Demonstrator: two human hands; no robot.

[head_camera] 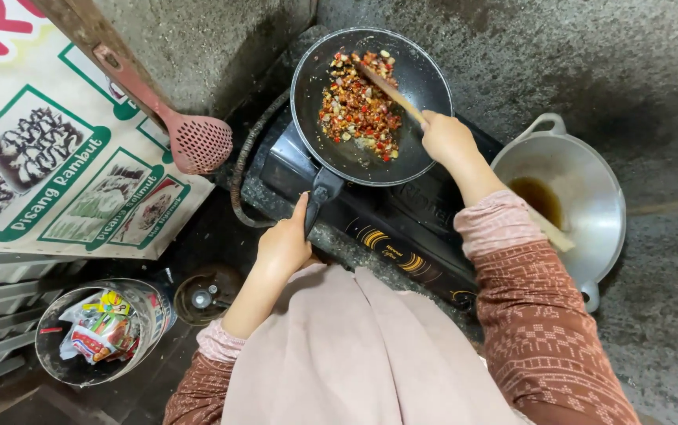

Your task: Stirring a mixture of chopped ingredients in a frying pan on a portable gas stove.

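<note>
Left hand clasping pan handle, right hand gripping wooden spatula, arm bent.

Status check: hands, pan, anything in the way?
Left hand grips pan handle. Right hand holds wooden spatula in chopped mix. Nothing blocking.

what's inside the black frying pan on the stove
The pan holds a chopped red and pale mix, and the wooden spatula in the right hand rests in it. The pan's bottom under the mix is hidden.
</note>
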